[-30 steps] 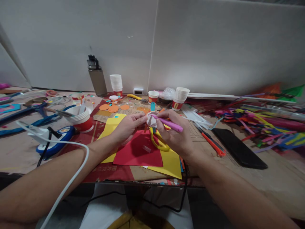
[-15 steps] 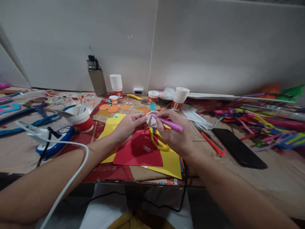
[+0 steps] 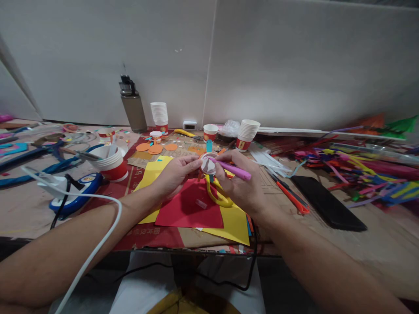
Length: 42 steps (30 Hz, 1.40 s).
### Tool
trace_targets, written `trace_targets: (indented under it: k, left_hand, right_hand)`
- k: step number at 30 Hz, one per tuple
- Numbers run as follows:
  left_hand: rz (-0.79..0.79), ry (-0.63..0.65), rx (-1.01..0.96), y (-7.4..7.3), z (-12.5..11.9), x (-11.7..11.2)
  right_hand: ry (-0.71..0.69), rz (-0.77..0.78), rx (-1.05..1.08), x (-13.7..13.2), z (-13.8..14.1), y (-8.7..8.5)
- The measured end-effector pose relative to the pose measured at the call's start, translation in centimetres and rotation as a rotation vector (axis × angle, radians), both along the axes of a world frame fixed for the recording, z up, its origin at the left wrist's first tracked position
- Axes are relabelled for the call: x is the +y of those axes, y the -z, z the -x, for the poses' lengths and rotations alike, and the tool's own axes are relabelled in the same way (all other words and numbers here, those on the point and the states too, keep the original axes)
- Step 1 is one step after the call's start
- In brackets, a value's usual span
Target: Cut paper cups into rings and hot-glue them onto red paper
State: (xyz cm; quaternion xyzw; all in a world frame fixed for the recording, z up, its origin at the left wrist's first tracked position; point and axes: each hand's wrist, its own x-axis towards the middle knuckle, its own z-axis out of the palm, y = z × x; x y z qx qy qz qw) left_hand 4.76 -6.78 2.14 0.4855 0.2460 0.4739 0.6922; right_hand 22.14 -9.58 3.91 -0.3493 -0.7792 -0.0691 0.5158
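Observation:
Between my hands is a small paper cup [image 3: 207, 166], its round white end facing me, with blue and orange paper tabs sticking out around it. My left hand [image 3: 178, 172] pinches the cup's left edge between thumb and fingers. In my right hand [image 3: 240, 181] is a purple marker [image 3: 237, 170], its tip at the white face of the cup. Under the hands lie a red paper sheet [image 3: 190, 207] and yellow paper [image 3: 229, 229]. Yellow-handled scissors [image 3: 218, 201] rest on the sheets, partly hidden by my right hand.
Orange paper discs [image 3: 155, 149] lie behind my left hand. Stacked paper cups [image 3: 248, 134] and a bottle [image 3: 133, 109] stand by the wall. To the right are a black phone [image 3: 329, 203], a red-handled tool [image 3: 293, 197] and colourful strips [image 3: 369, 168]. A white cable [image 3: 113, 229] crosses my left forearm.

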Motion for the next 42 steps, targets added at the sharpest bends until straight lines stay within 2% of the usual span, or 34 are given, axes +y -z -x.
trace_targets:
  k: [42]
  left_hand:
    - [-0.004, -0.003, 0.020, 0.02, 0.05, 0.05]
  right_hand:
    - [0.020, 0.009, 0.024, 0.01, -0.06, 0.00]
